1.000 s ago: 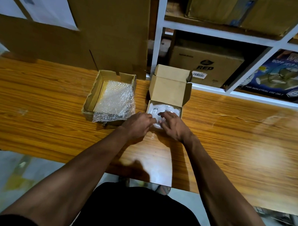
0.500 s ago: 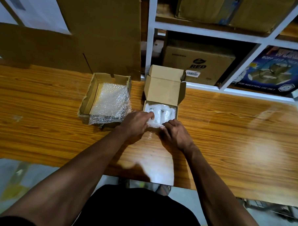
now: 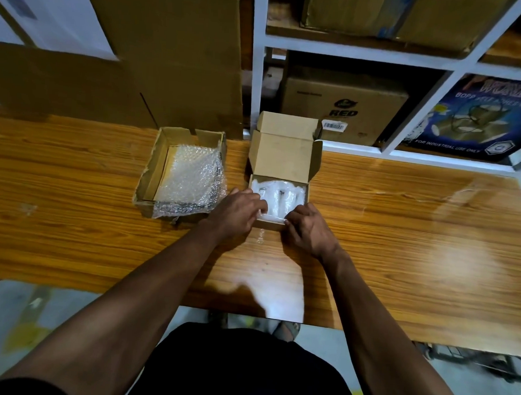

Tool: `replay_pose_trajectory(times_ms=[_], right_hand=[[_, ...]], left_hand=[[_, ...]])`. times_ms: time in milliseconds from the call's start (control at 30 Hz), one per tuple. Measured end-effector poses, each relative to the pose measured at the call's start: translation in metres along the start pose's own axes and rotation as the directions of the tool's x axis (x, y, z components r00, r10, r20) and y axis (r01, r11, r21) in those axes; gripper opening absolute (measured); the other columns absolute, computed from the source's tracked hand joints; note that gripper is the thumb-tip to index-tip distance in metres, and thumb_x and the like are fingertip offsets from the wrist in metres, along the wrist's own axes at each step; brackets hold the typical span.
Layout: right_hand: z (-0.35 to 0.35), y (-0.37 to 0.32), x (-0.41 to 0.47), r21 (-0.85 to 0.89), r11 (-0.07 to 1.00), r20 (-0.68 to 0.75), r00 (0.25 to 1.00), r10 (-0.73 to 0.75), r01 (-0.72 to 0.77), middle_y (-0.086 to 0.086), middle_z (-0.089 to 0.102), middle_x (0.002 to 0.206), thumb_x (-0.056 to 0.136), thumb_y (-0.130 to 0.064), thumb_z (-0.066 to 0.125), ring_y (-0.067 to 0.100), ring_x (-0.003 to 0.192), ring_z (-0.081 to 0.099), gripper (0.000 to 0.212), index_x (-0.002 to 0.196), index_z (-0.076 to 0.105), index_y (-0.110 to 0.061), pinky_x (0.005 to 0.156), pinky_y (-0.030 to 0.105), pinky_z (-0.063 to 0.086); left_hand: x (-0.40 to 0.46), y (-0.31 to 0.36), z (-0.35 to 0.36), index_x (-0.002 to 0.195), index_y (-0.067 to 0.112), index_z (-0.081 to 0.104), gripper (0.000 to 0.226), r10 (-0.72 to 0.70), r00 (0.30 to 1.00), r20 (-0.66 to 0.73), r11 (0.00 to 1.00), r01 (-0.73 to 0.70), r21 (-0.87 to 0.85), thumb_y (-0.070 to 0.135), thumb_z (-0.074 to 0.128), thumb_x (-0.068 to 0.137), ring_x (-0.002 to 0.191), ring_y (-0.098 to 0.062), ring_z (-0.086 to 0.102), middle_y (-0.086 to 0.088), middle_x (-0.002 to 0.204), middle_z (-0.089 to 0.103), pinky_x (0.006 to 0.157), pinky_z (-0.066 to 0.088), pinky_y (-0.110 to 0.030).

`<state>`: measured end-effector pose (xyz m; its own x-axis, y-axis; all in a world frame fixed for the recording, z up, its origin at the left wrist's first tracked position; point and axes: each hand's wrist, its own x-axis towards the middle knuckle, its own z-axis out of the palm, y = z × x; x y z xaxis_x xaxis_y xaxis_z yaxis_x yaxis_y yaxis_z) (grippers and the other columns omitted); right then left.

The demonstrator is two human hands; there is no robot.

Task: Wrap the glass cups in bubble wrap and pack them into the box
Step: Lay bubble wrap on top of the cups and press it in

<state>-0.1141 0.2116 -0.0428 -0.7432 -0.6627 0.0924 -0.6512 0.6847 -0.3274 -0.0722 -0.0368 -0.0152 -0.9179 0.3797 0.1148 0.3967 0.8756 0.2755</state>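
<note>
Bubble-wrapped glass cups [image 3: 278, 198] are seen lying inside a small brown cardboard box [image 3: 285, 156] with its lid raised, on a wooden table [image 3: 401, 233]. The wrap's near edge is pinched by the curled right hand [image 3: 307, 229], while the wrap's left side is pressed by the left hand [image 3: 237, 211]. To the left, a shallow open cardboard tray [image 3: 153, 168] holding a bubble wrap sheet [image 3: 191, 176] is placed.

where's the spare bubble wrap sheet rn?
Head view, left of centre: the bubble wrap sheet lies in the open tray box on the table, just left of the left hand.
</note>
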Motion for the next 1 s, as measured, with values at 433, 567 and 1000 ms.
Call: replay_pose_trajectory(times_ms=[433,567,1000], right_hand=[[-0.005,-0.003,-0.011,0.028,1.0,0.016,1.0,0.01,-0.01,0.012,0.063,0.112,0.09,-0.024,0.065,0.029,0.106,0.055,0.029,0.117,0.067,-0.015,0.092,0.046,0.051],[0.001,-0.009,-0.014,0.006,1.0,-0.059,0.998,-0.016,0.017,0.011,0.058,0.113,0.094,-0.022,0.063,0.026,0.101,0.051,0.021,0.11,0.067,-0.01,0.086,0.042,0.047],[0.009,-0.009,-0.013,-0.067,0.998,-0.085,0.996,-0.017,0.011,0.006,0.059,0.105,0.105,-0.036,0.054,0.022,0.099,0.05,0.025,0.103,0.067,-0.014,0.084,0.042,0.043]], left_hand=[[-0.013,-0.007,0.002,0.105,0.022,0.064,0.017,0.026,1.0,0.005,0.999,-0.026,-0.024,0.011,0.061,0.092,0.084,-0.024,0.064,-0.001,0.094,0.069,0.069,0.055,-0.041],[-0.016,-0.007,0.004,0.109,0.018,0.064,0.025,0.038,0.999,-0.021,0.999,-0.038,0.002,0.023,0.044,0.096,0.085,-0.027,0.066,-0.005,0.096,0.07,0.069,0.055,-0.04],[-0.02,-0.007,0.024,0.103,0.011,0.072,0.015,0.066,0.996,-0.053,0.997,-0.064,0.031,0.01,0.062,0.091,0.096,-0.025,0.058,-0.004,0.105,0.06,0.078,0.052,-0.042]])
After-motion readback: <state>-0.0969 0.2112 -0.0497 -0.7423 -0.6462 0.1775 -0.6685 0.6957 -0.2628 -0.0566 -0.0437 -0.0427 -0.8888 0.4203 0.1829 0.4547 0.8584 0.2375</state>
